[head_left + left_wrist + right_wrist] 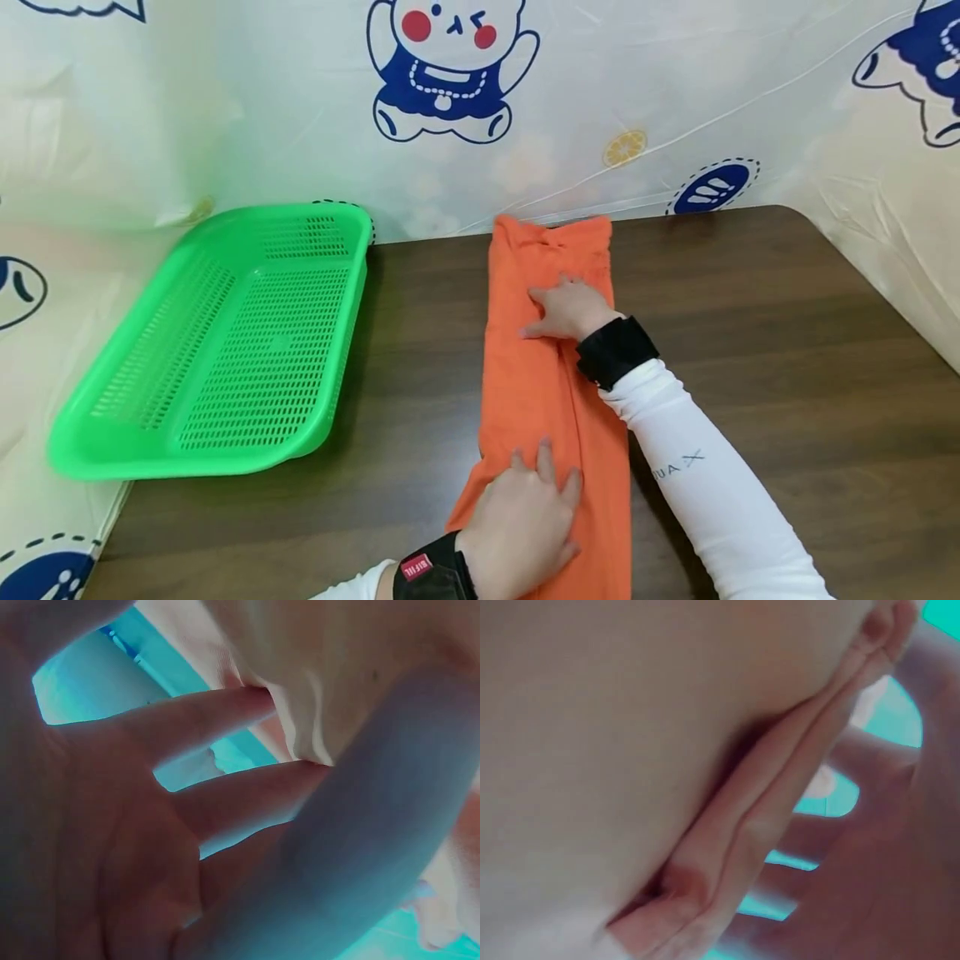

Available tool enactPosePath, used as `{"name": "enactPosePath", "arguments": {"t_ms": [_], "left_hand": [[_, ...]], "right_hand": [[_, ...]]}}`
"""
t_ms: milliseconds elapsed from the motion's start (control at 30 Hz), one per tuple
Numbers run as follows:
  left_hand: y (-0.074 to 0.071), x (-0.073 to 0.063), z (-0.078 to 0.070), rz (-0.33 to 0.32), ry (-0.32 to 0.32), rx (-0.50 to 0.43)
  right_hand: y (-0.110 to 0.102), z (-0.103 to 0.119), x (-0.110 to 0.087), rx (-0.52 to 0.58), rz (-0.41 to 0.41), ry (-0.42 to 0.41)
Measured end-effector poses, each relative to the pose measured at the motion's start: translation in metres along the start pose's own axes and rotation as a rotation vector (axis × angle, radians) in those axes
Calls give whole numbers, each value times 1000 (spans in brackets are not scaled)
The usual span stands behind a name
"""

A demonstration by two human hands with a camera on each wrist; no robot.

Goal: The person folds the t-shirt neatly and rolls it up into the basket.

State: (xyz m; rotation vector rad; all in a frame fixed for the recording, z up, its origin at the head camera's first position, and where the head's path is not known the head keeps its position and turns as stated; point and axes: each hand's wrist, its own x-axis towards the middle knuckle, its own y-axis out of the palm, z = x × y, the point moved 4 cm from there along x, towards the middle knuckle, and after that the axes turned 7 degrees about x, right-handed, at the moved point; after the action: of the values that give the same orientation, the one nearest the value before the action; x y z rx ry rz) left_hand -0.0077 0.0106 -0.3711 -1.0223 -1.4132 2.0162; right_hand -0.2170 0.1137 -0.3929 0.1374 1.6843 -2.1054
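Note:
A long folded orange cloth (525,400) lies from the table's far edge toward the near side, with a lengthwise fold line down it. On its near part rests my left hand (517,525), fingers spread. Farther up, my right hand (573,308) lies on the cloth near its right edge, thumb and fingers apart. In the left wrist view, fingertips of the left hand (135,825) touch the cloth (322,682), which puckers there. The right wrist view shows layered folds of the cloth (742,817) beside the spread right hand (870,862).
A green plastic basket (341,333) with slotted holes stands left of the cloth on the brown wooden table (750,350). Behind the table hangs a pale sheet (285,108) printed with cartoon figures. The cloth's far end reaches the table's back edge.

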Motion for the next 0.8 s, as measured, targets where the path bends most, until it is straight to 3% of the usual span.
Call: {"name": "enactPosePath", "arguments": {"t_ms": [100, 200, 333, 467, 600, 800], "left_hand": [[1, -1, 0, 2, -25, -8], [0, -4, -1, -42, -63, 4], [0, -7, -7, -84, -45, 8], [6, -3, -9, -21, -14, -64], [11, 8, 2, 29, -71, -103], [15, 23, 23, -7, -189, -102]], "right_hand": [[3, 14, 10, -19, 36, -27], [4, 25, 19, -24, 58, -46], [4, 32, 29, -14, 75, -43], [2, 35, 36, 5, 93, -29], [3, 33, 42, 10, 94, -30], [1, 33, 47, -21, 99, -14]]}}
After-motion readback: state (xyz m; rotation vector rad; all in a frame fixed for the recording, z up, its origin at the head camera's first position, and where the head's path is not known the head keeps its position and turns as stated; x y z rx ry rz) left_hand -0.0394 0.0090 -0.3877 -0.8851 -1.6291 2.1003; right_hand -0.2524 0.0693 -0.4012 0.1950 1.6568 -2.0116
